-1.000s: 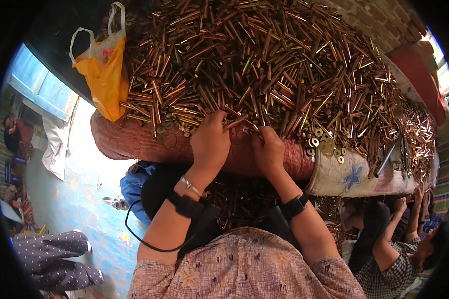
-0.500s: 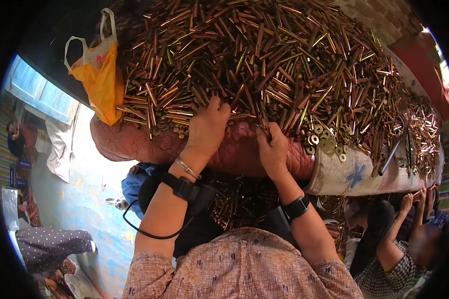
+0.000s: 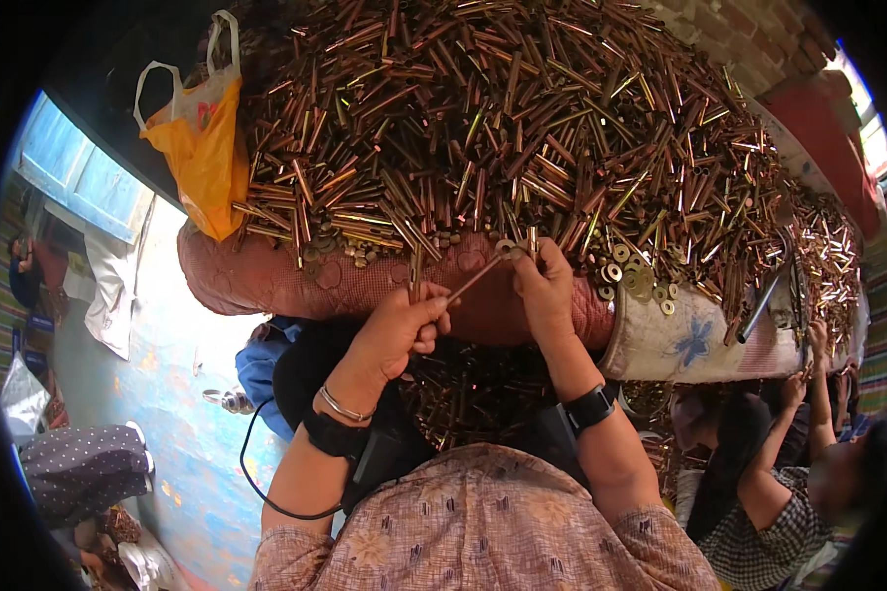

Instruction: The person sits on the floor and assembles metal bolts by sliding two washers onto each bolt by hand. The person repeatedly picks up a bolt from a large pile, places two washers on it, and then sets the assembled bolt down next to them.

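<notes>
Pinching a thin rod (image 3: 475, 281) in the narrowed fingers of my left hand (image 3: 392, 330), I hold its long axis aslant, far end pointing away from me and rightward to a washer (image 3: 506, 247) at my right fingertips; whether it enters the hole I cannot tell. A tube (image 3: 416, 268) also stands out of my left grip, pointing almost straight away; my right hand (image 3: 545, 286), likewise narrowed, holds a second tube (image 3: 533, 237), similarly directed. All lie above a red padded roll (image 3: 340, 288), bordering a heap of metal tubes (image 3: 443, 128). An orange bag (image 3: 202, 153) sits at left; beyond are a worn blue floor (image 3: 192, 433), a brick wall (image 3: 749, 39) and a co-worker's checked sleeve (image 3: 779, 522).
</notes>
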The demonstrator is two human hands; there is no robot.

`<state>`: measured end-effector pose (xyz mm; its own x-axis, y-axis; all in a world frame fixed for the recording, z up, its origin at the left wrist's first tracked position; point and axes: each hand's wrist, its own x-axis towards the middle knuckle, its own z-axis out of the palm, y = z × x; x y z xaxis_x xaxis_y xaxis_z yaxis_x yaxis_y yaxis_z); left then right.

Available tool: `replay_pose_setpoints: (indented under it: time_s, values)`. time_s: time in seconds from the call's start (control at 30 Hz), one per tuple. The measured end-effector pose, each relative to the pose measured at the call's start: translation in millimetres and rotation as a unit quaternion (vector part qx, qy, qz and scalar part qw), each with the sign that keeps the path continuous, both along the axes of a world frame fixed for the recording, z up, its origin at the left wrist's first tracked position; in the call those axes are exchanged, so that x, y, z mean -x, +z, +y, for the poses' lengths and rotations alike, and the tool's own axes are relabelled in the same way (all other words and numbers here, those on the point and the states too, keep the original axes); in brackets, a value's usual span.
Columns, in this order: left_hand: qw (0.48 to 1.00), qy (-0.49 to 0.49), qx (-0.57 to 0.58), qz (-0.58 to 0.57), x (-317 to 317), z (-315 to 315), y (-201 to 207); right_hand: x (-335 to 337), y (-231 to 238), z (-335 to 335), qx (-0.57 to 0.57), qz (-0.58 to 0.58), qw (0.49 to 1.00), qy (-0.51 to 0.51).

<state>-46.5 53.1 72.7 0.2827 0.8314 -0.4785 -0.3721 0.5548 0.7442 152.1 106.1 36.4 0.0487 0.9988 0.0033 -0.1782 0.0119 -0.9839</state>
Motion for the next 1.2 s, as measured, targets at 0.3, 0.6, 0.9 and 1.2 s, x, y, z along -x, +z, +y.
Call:
replay_pose_setpoints:
  time_s: [0.3,0.6,0.9,1.2]
  values:
    - [0.996,0.028,0.020,-0.079,-8,-25,-15,6,8,-19,-0.004,0.011,0.999,0.031]
    - [0.987,0.045,0.062,-0.139,-5,-38,-20,13,7,-38,-0.236,-0.336,0.912,-0.016]
    - [0.994,0.062,0.033,-0.087,-4,-44,-20,7,13,-40,0.015,-0.029,0.992,0.119]
    - [0.997,0.020,0.008,-0.069,-8,-44,-29,-1,18,-20,0.078,0.315,0.945,0.030]
